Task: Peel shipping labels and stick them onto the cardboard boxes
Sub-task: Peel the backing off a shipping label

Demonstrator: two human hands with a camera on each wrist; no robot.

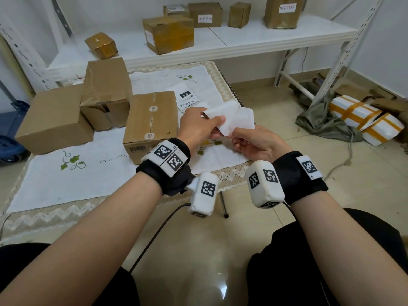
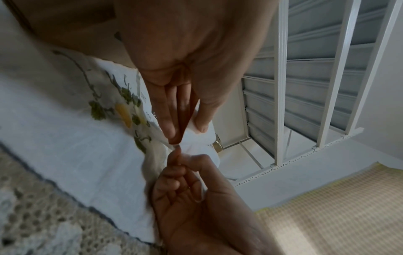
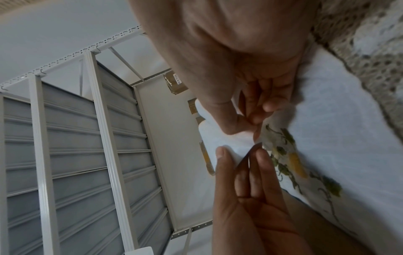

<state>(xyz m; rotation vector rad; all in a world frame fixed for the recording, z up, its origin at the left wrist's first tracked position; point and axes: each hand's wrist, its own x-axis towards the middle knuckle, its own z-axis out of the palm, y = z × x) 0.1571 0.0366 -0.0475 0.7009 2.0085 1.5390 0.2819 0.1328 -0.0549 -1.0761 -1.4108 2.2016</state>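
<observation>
Boxes [image 1: 152, 120] crowd embroidered cloth [image 1: 72, 173] below white shelving [image 1: 276, 36].

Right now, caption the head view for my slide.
Both hands, left and right, peel a label beside the boxes.

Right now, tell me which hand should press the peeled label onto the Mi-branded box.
Probably left. The left hand pinches the label beside the Mi-branded box; the right hand pinches its lower corner, farther away.
</observation>
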